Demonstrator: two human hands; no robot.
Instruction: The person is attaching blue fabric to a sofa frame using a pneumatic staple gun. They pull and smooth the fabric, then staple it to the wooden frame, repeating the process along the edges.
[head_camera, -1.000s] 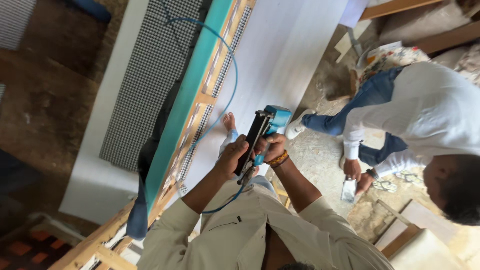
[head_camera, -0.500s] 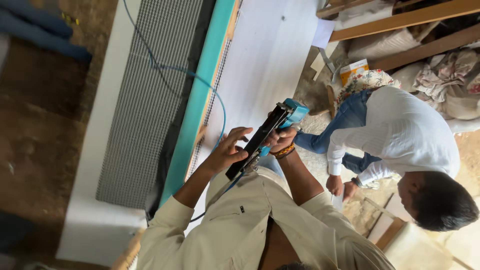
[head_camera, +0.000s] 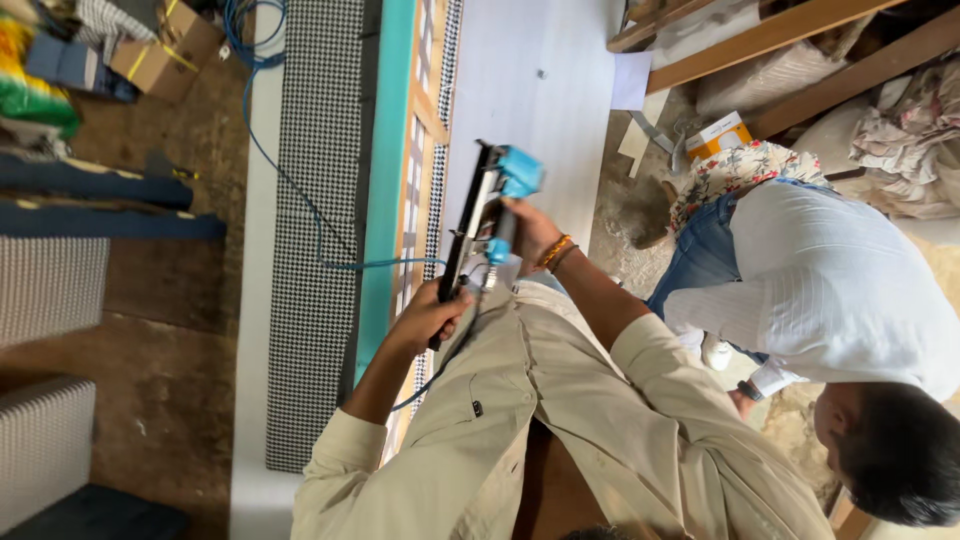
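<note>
Since the earlier picture your view has shifted: the blue air hose (head_camera: 262, 120) and the cardboard box (head_camera: 165, 48) are now showing beyond the checked fabric panel (head_camera: 322, 230), and the staple gun (head_camera: 482, 228) is sitting higher along the white board (head_camera: 535, 110). You are holding the staple gun over the wooden frame (head_camera: 418, 190), just beside the teal edge strip (head_camera: 385, 180). Your right hand (head_camera: 528, 236) is wrapping closed around the gun's blue-topped grip, wrist bent, bangles showing. Your left hand (head_camera: 432, 316) is curling closed around the lower end of the black magazine, forearm stretching out from your beige sleeve. Beyond the white board, a person in a white shirt (head_camera: 840, 290) is crouching
</note>
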